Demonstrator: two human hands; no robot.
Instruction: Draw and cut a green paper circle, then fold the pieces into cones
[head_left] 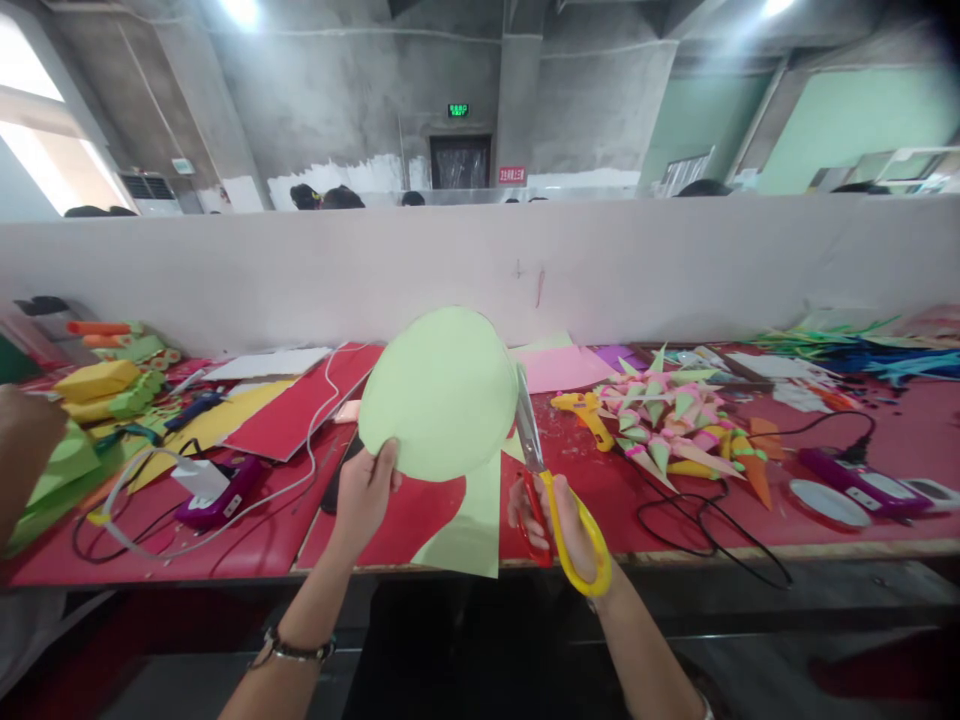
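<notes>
A large pale-green paper circle [442, 390] is held up above the red table by my left hand [369, 495], thumb on its lower left edge. My right hand [559, 525] is closed on scissors [531, 430] with one yellow handle and one red handle. The blades point up, close along the circle's right edge; I cannot tell whether they touch the paper. Beneath the circle lies a pale-green paper offcut [472, 530] with a curved cut edge, reaching the table's front edge.
A yellow glue gun [589, 415] lies right of the scissors, beside a pile of pink and green paper cones [667, 410]. Purple power strips [217, 495] and cables lie on both sides. Another person's arm [22, 450] shows at far left. A white partition [450, 250] stands behind.
</notes>
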